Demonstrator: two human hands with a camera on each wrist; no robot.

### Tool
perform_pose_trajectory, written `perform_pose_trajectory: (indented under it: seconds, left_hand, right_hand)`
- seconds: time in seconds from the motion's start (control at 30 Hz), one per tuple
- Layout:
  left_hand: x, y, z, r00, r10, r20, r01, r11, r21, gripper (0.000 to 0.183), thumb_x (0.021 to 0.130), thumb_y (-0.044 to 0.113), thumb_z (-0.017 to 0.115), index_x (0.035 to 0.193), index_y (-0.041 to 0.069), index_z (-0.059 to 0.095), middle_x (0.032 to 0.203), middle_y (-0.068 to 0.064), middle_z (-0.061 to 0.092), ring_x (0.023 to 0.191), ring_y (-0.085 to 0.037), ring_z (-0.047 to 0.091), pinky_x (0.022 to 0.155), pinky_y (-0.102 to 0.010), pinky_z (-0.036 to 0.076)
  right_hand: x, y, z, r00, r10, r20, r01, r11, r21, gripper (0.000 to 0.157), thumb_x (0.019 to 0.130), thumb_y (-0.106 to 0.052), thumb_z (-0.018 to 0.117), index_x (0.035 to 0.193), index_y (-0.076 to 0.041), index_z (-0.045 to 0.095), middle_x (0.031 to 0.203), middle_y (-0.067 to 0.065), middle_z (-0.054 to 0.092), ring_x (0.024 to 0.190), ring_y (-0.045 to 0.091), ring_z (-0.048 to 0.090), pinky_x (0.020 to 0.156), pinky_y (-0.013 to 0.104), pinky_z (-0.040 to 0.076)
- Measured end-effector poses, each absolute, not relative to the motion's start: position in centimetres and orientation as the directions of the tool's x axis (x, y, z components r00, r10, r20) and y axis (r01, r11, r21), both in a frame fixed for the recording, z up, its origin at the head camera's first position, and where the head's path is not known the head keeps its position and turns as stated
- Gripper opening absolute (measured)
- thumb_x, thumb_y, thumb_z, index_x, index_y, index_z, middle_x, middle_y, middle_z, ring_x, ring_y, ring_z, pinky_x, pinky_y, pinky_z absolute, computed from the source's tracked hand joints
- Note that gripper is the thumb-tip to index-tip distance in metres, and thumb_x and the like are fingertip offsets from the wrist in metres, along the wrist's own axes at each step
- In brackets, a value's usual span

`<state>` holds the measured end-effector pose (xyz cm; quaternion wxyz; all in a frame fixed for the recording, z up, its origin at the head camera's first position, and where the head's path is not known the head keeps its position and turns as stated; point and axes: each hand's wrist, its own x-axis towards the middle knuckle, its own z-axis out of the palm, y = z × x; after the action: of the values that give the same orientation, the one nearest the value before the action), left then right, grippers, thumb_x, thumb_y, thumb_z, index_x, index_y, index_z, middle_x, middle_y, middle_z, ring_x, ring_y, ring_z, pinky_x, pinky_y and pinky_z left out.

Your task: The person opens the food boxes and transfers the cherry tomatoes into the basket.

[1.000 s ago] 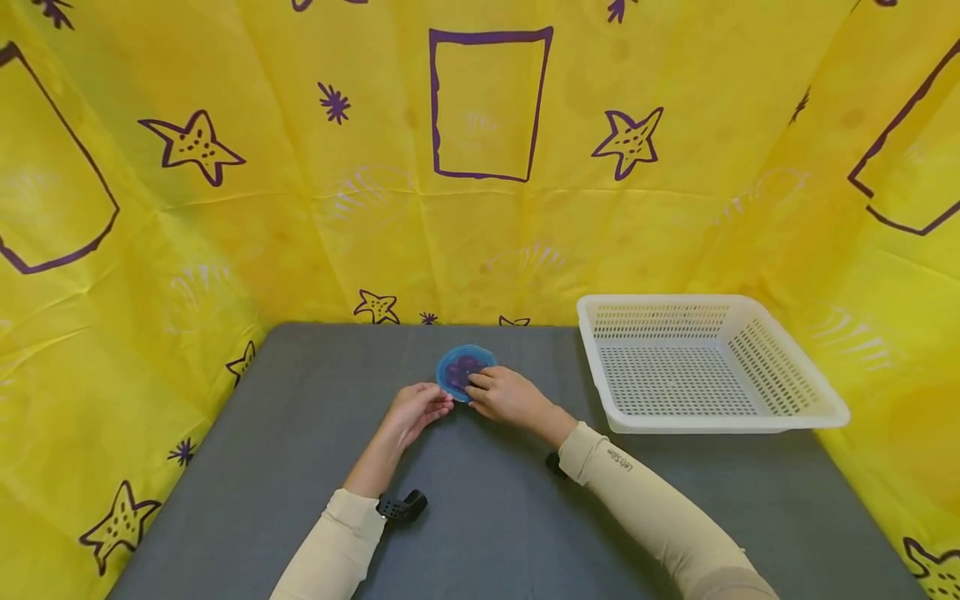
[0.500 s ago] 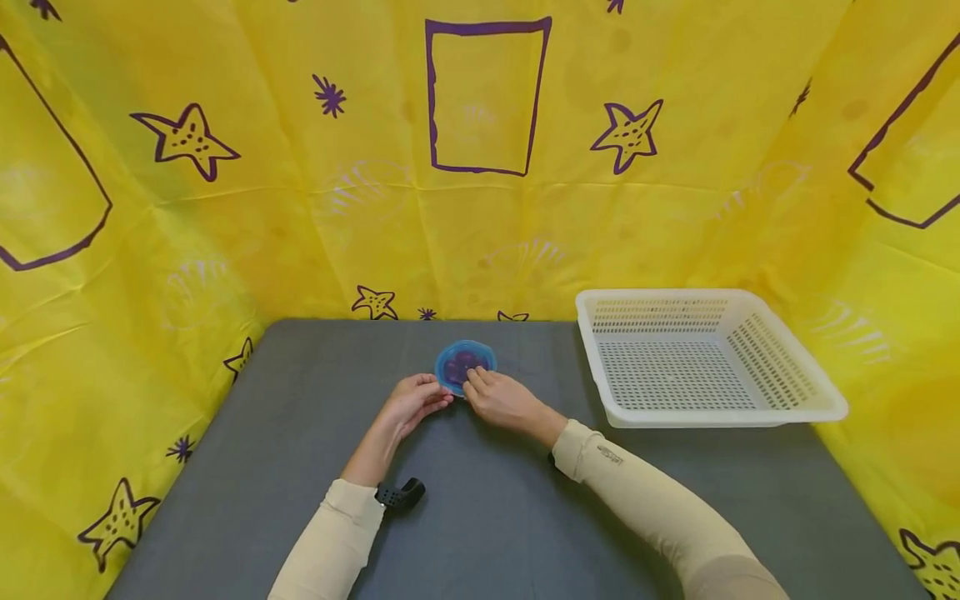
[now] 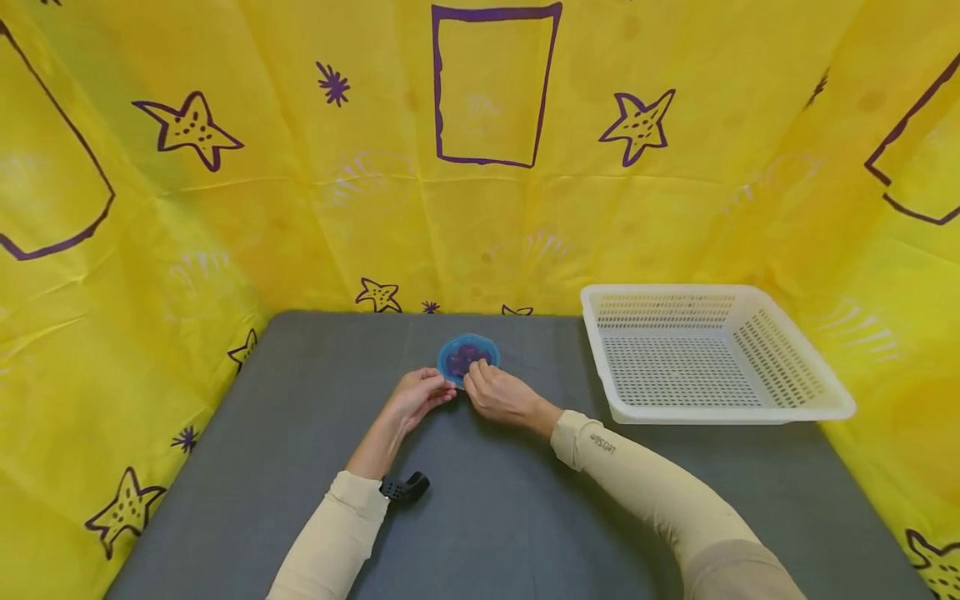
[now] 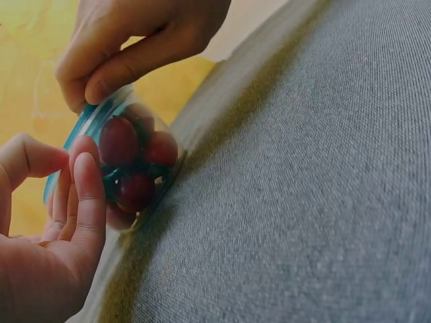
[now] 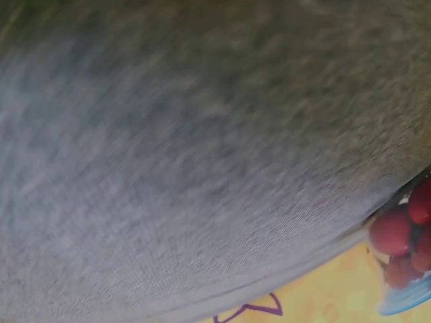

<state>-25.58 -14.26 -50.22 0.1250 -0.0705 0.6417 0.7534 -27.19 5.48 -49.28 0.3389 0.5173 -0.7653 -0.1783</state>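
Note:
A round clear tub with a blue rim stands on the grey table, several red grapes inside it. My left hand is at the tub's near left side; in the left wrist view its thumb and fingers pinch the blue rim. On the near right side my right hand has its fingers curled, thumb and fingertips gripping the rim. The left wrist view shows that right hand coming from above. Only the grapes and part of the rim appear in the right wrist view's lower right corner.
To the right at the back stands a white plastic basket with perforated sides and floor. A yellow cloth with purple starfish drawings hangs behind and beside the grey table.
My right fingers have drawn back from over the tub's middle to its near right rim and curled in tighter. The left hand stays on the rim. The head view has tilted down slightly.

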Motion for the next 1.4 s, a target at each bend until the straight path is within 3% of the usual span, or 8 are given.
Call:
perform_pose_trajectory:
  seconds: [0.13, 0.33, 0.47, 0.7, 0.9, 1.03, 1.17, 1.4]
  left_hand:
    - [-25.3, -14.4, -50.0, -0.967, 0.133, -0.215, -0.236, -0.174, 0.956, 0.004, 0.089, 0.003, 0.057, 0.092, 0.000, 0.055, 0.077, -0.002, 0.068, 0.071, -0.009, 0.066, 0.067, -0.019, 0.056]
    - [-25.6, -14.3, -49.6, -0.956, 0.108, -0.274, -0.289, -0.156, 0.945, 0.007, 0.091, 0.000, 0.053, 0.098, -0.003, 0.053, 0.074, 0.000, 0.067, 0.069, -0.008, 0.065, 0.066, -0.018, 0.055]
    - [-25.9, -14.3, -49.5, -0.948, 0.102, -0.300, -0.313, -0.149, 0.938, 0.006, 0.093, -0.002, 0.052, 0.099, -0.002, 0.051, 0.073, 0.000, 0.066, 0.068, -0.008, 0.064, 0.065, -0.018, 0.055]
    - [-25.7, -13.8, -49.8, -0.957, 0.089, -0.278, -0.289, -0.166, 0.943, 0.004, 0.093, -0.003, 0.050, 0.092, -0.001, 0.052, 0.076, -0.001, 0.066, 0.070, -0.009, 0.065, 0.066, -0.019, 0.055]
    - [-24.9, -12.9, -50.2, -0.950, 0.055, -0.307, -0.311, -0.201, 0.929, 0.005, 0.093, -0.002, 0.051, 0.098, -0.001, 0.051, 0.079, -0.003, 0.066, 0.071, -0.010, 0.067, 0.069, -0.021, 0.057]
    - [-24.5, -12.6, -50.1, -0.943, 0.051, -0.328, -0.331, -0.229, 0.915, 0.008, 0.094, 0.001, 0.054, 0.102, -0.001, 0.052, 0.080, -0.003, 0.067, 0.072, -0.011, 0.068, 0.070, -0.023, 0.058]
    - [-24.4, -12.7, -49.9, -0.937, 0.064, -0.345, -0.350, -0.240, 0.906, 0.015, 0.097, 0.007, 0.053, 0.108, -0.003, 0.052, 0.080, -0.002, 0.068, 0.072, -0.012, 0.069, 0.070, -0.023, 0.058]
    - [-24.6, -12.9, -49.8, -0.936, 0.013, -0.353, -0.346, -0.233, 0.909, 0.021, 0.097, 0.010, 0.056, 0.109, -0.007, 0.056, 0.072, 0.000, 0.068, 0.065, -0.010, 0.068, 0.064, -0.022, 0.058]
  right_hand:
    - [-27.5, 5.4, -49.2, -0.226, -0.908, 0.353, -0.681, 0.407, 0.609, 0.040, 0.099, -0.009, 0.021, 0.097, 0.000, 0.060, 0.094, 0.016, 0.066, 0.088, 0.026, 0.068, 0.084, 0.030, 0.057]
    - [-27.8, 5.3, -49.1, -0.196, -0.908, 0.370, -0.676, 0.399, 0.620, 0.032, 0.098, -0.011, 0.031, 0.097, 0.001, 0.061, 0.095, 0.016, 0.067, 0.088, 0.026, 0.068, 0.085, 0.030, 0.057]
    - [-28.0, 5.3, -49.1, -0.186, -0.908, 0.375, -0.677, 0.395, 0.621, 0.034, 0.099, -0.011, 0.028, 0.096, 0.000, 0.060, 0.096, 0.016, 0.067, 0.087, 0.025, 0.067, 0.082, 0.029, 0.057]
    - [-28.2, 4.6, -48.8, -0.151, -0.870, 0.470, -0.679, 0.437, 0.591, 0.040, 0.102, -0.010, 0.020, 0.084, -0.006, 0.055, 0.081, 0.008, 0.059, 0.068, 0.018, 0.053, 0.064, 0.024, 0.050]
    - [-27.5, 5.4, -49.1, -0.157, -0.848, 0.506, -0.690, 0.461, 0.559, 0.046, 0.104, -0.006, 0.014, 0.091, -0.003, 0.058, 0.093, 0.012, 0.067, 0.085, 0.022, 0.067, 0.082, 0.028, 0.056]
    - [-27.0, 6.1, -49.1, -0.230, -0.828, 0.511, -0.738, 0.491, 0.463, 0.032, 0.106, -0.012, 0.030, 0.100, -0.004, 0.061, 0.102, 0.011, 0.068, 0.095, 0.023, 0.068, 0.090, 0.031, 0.055]
    - [-27.1, 6.2, -48.9, -0.258, -0.817, 0.516, -0.764, 0.499, 0.408, 0.015, 0.101, -0.016, 0.052, 0.103, -0.004, 0.061, 0.104, 0.010, 0.067, 0.096, 0.023, 0.068, 0.091, 0.032, 0.055]
    - [-27.8, 6.2, -48.2, -0.257, -0.794, 0.551, -0.831, 0.472, 0.293, 0.015, 0.091, -0.016, 0.068, 0.099, -0.004, 0.062, 0.099, 0.009, 0.067, 0.091, 0.021, 0.066, 0.089, 0.030, 0.055]
